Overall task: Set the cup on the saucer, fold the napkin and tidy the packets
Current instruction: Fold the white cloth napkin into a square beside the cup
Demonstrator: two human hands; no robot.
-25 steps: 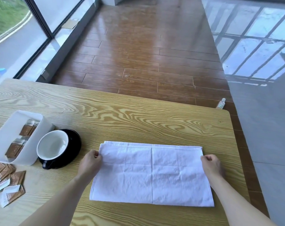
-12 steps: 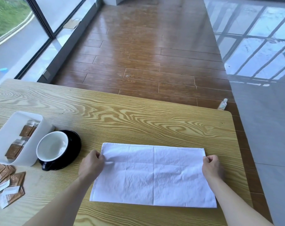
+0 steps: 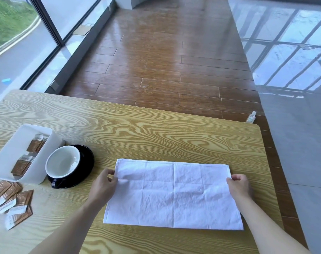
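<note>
Since a second ago both hands are sliding slightly nearer along the napkin's [image 3: 174, 194] side edges. The left hand [image 3: 103, 186] and right hand [image 3: 238, 186] are pinching those edges with their fingers, mid-fold, probably. Creased and white, it is lying flat on the surface [image 3: 156, 136], at three o'clock from the cup [image 3: 62, 162]. Next, the halves are needing aligned edges.

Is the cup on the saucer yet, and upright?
Yes. The cup stands upright on the black saucer, its white inside showing and empty.

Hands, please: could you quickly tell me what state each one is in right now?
Left hand: pinching the napkin at its left edge.
Right hand: pinching the napkin's right edge.
</note>
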